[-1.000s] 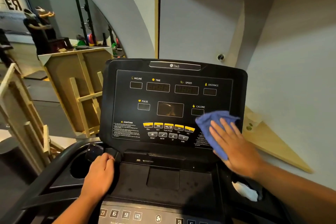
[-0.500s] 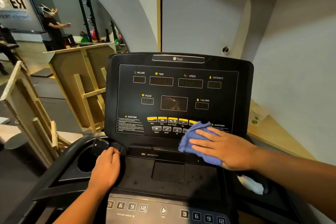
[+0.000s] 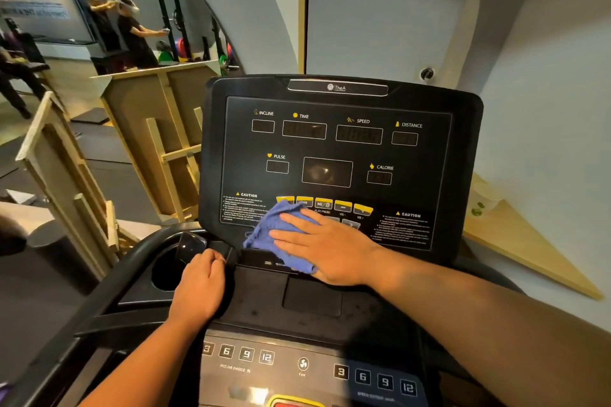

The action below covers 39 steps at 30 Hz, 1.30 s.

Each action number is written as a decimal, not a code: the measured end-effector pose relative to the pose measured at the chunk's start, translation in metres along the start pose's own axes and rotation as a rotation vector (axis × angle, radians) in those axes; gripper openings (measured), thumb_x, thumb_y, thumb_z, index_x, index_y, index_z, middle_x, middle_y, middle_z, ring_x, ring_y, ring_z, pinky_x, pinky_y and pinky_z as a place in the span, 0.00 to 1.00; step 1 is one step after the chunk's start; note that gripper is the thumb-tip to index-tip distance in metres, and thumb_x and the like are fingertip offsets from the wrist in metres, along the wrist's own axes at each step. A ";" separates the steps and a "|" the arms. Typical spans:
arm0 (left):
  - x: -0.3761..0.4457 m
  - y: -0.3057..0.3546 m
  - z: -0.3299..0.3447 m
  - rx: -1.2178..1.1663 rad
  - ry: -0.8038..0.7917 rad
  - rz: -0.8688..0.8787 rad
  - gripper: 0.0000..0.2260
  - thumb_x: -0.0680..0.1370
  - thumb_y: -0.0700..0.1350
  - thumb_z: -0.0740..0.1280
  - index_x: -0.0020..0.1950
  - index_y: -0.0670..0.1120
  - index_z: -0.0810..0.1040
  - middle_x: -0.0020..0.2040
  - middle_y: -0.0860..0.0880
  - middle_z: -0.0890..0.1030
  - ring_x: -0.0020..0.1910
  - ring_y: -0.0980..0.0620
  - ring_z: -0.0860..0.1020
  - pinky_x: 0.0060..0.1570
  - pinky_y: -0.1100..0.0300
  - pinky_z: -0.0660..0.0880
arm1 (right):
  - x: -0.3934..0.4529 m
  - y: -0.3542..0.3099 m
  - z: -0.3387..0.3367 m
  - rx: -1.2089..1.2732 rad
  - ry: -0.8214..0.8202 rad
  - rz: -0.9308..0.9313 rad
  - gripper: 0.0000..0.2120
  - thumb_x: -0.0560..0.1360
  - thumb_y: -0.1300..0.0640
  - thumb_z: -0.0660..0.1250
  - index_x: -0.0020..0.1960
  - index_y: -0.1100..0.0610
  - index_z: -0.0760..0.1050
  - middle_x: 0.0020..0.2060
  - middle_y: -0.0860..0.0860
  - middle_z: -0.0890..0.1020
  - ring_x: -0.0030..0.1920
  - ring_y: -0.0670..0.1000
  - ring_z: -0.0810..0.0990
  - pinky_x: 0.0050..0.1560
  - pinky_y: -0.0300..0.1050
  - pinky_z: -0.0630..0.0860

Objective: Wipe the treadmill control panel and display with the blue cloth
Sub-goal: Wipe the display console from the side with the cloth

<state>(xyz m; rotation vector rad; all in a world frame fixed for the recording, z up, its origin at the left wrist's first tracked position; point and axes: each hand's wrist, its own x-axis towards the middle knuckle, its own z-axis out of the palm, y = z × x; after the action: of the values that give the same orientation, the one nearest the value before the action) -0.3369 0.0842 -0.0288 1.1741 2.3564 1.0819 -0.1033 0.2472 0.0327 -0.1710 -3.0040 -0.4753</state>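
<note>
Nearest, left hand (image 3: 198,287) curled around the handle stub just left of the control panel (image 3: 334,158). Further up, right hand (image 3: 325,246) flat, fingers straight, pressing the blue cloth (image 3: 269,235) onto the panel's lower left buttons. Soft, light, floppy; best held down under a flat palm.

A pale wall (image 3: 545,82) is rising behind a wooden shelf (image 3: 525,241); left of the shelf, wooden frames (image 3: 158,135) are leaning before a mirror (image 3: 99,10).
</note>
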 end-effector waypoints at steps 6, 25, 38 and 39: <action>-0.001 -0.001 0.001 -0.022 0.004 0.003 0.11 0.84 0.44 0.57 0.45 0.51 0.76 0.46 0.51 0.78 0.47 0.53 0.76 0.50 0.50 0.69 | -0.104 0.028 -0.001 0.003 -0.101 0.105 0.27 0.84 0.47 0.53 0.81 0.50 0.53 0.81 0.47 0.52 0.81 0.49 0.43 0.79 0.51 0.42; 0.006 -0.008 0.004 -0.004 0.002 0.010 0.12 0.84 0.44 0.57 0.43 0.51 0.76 0.46 0.49 0.79 0.48 0.50 0.76 0.52 0.46 0.71 | -0.114 0.096 -0.051 -0.123 0.357 0.909 0.31 0.82 0.45 0.52 0.81 0.57 0.53 0.81 0.55 0.53 0.81 0.60 0.46 0.79 0.62 0.48; 0.002 -0.001 0.002 0.025 0.017 0.014 0.12 0.84 0.43 0.59 0.42 0.50 0.74 0.45 0.47 0.78 0.49 0.43 0.76 0.51 0.48 0.70 | -0.167 -0.034 0.006 0.262 -0.009 0.671 0.30 0.82 0.40 0.47 0.81 0.47 0.46 0.80 0.41 0.42 0.80 0.49 0.37 0.78 0.49 0.39; 0.000 0.000 0.001 0.027 0.026 0.016 0.12 0.83 0.42 0.59 0.41 0.50 0.74 0.44 0.47 0.78 0.49 0.42 0.77 0.50 0.48 0.70 | -0.165 -0.040 0.001 0.360 0.011 0.689 0.31 0.80 0.34 0.43 0.80 0.43 0.46 0.79 0.36 0.43 0.80 0.45 0.38 0.78 0.46 0.39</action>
<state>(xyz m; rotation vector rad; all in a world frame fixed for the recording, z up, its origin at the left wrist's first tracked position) -0.3362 0.0850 -0.0292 1.1977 2.3919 1.0809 0.0546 0.1943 0.0017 -1.0971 -2.7001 0.1308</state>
